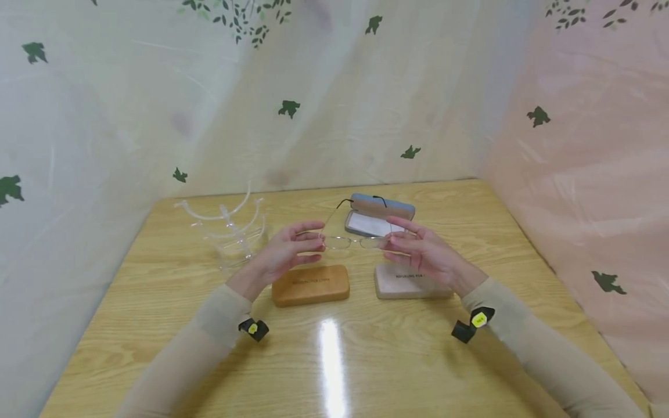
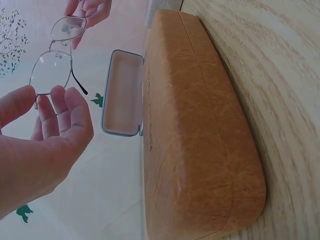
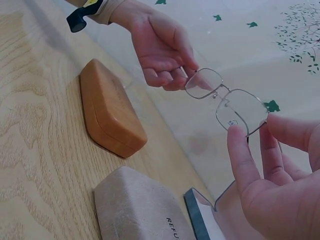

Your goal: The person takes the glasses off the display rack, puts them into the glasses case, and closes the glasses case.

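Note:
A pair of thin metal-framed glasses [image 1: 341, 242] is held up above the table, temples unfolded and pointing away. My left hand [image 1: 290, 248] pinches the frame's left end near the hinge, thumb and fingers curled on it. At the other end my right hand [image 1: 424, 251] pinches the frame by its hinge, as the right wrist view also shows. Behind the glasses lies an opened blue glasses case [image 1: 384, 204] with a white piece in its base. Below the left hand sits a shut orange-brown glasses case [image 1: 310, 285]; a shut pale grey glasses case [image 1: 397, 283] lies partly hidden under the right hand.
A clear plastic glasses stand [image 1: 230, 226] with several curved tiers stands at the left rear of the wooden table [image 1: 418, 360]. Fabric curtains [image 1: 334, 104] with green leaf and bird shapes hang along the back and sides.

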The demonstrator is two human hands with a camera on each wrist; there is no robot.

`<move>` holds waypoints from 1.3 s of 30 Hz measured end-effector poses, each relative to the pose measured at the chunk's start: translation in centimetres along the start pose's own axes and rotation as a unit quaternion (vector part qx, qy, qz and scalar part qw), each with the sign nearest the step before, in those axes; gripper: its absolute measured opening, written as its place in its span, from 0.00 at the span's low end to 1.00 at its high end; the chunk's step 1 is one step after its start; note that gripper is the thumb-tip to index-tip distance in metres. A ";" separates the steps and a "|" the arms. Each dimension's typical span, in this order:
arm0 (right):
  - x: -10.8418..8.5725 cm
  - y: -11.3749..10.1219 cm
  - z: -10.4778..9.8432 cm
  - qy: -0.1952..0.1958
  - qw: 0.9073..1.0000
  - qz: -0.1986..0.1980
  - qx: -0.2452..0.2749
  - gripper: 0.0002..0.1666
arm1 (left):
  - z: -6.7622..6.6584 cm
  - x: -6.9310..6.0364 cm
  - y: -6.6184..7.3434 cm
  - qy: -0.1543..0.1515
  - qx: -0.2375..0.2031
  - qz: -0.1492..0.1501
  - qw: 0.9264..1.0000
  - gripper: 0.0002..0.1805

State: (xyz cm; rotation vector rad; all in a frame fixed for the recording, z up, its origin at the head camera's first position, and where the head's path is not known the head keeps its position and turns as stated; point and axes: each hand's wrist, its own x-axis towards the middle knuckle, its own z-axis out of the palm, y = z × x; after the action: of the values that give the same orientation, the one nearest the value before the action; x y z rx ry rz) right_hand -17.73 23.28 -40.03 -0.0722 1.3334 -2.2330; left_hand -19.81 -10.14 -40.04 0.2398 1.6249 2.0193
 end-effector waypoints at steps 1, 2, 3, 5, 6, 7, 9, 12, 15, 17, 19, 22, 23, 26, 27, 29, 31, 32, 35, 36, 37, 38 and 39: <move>0.0 0.0 0.0 -0.001 1.000 0.000 0.000 0.34 | 0.0 0.0 0.0 0.001 0.002 0.000 1.000 0.27; 0.1 -0.1 0.1 -0.001 1.000 0.001 0.000 0.33 | 0.0 -0.1 0.0 0.003 0.003 0.000 1.000 0.27; 0.1 -0.1 0.1 -0.004 1.000 0.000 0.001 0.33 | 0.0 -0.1 0.0 0.005 0.004 0.000 1.000 0.27; 0.1 -0.1 0.1 -0.009 1.000 -0.003 0.000 0.31 | 0.1 -0.2 0.1 0.009 0.008 0.000 1.000 0.27; 0.1 -0.1 0.1 -0.011 1.000 -0.004 0.000 0.31 | 0.1 -0.2 0.1 0.011 0.010 0.000 1.000 0.27; 0.2 -0.1 0.1 -0.014 1.000 -0.005 0.000 0.30 | 0.1 -0.3 0.2 0.013 0.013 0.000 1.000 0.27; 0.2 -0.1 0.1 -0.020 1.000 -0.008 0.000 0.29 | 0.1 -0.4 0.2 0.013 0.023 0.003 1.000 0.26; 0.3 -0.1 0.0 -0.016 1.000 -0.009 -0.002 0.29 | 0.1 -0.4 0.2 0.007 0.035 0.010 0.999 0.26; 0.3 -0.1 0.0 -0.013 1.000 -0.009 -0.002 0.29 | 0.0 -0.5 0.1 0.002 0.047 0.019 0.999 0.25; 0.3 -0.1 0.0 -0.013 1.000 -0.008 0.000 0.29 | 0.0 -0.5 0.1 -0.003 0.050 0.025 0.998 0.25; 0.3 -0.2 0.1 -0.014 1.000 -0.008 0.001 0.29 | 0.0 -0.5 0.0 -0.009 0.064 0.029 0.998 0.24; 0.3 -0.2 0.1 -0.014 1.000 -0.007 0.005 0.29 | 0.1 -0.5 -0.1 -0.023 0.089 0.040 0.995 0.24; 0.3 -0.2 0.1 -0.013 1.000 -0.008 0.005 0.29 | 0.2 -0.6 -0.1 -0.029 0.099 0.045 0.994 0.24; 0.4 -0.2 0.0 -0.012 1.000 -0.008 0.003 0.31 | 0.5 -0.7 0.0 -0.040 0.118 0.058 0.990 0.28; 0.4 -0.2 0.0 -0.013 1.000 -0.009 0.002 0.32 | 0.6 -0.7 0.1 -0.042 0.120 0.062 0.990 0.29; 0.4 -0.2 0.1 -0.012 1.000 -0.008 0.000 0.33 | 0.7 -0.7 0.1 -0.045 0.125 0.067 0.989 0.31; 0.4 -0.2 0.1 -0.011 1.000 -0.006 0.000 0.34 | 0.8 -0.7 0.1 -0.045 0.127 0.070 0.988 0.32; 0.4 -0.2 0.2 -0.008 1.000 -0.005 0.003 0.33 | 0.8 -0.7 0.1 -0.045 0.129 0.071 0.988 0.33; 0.3 -0.2 0.1 -0.006 1.000 -0.005 0.004 0.33 | 0.9 -0.8 0.1 -0.047 0.138 0.074 0.987 0.33; 0.3 -0.2 0.1 -0.006 1.000 -0.005 0.003 0.34 | 0.9 -0.7 0.1 -0.046 0.140 0.074 0.986 0.33; 0.4 -0.2 0.1 -0.009 1.000 -0.006 0.001 0.35 | 1.0 -0.8 0.1 -0.047 0.141 0.075 0.986 0.33; 0.3 -0.2 0.1 -0.010 1.000 -0.007 0.000 0.35 | 0.9 -0.8 0.1 -0.048 0.142 0.075 0.986 0.33; 0.3 -0.2 0.1 -0.013 1.000 -0.008 -0.003 0.36 | 0.9 -0.8 0.1 -0.049 0.143 0.075 0.986 0.33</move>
State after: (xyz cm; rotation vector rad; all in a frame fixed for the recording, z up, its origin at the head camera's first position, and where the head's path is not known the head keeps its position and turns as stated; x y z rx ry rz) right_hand -18.07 23.10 -39.91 -0.1133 1.3292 -2.2335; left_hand -18.77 -9.74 -39.57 0.5719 1.8781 1.8413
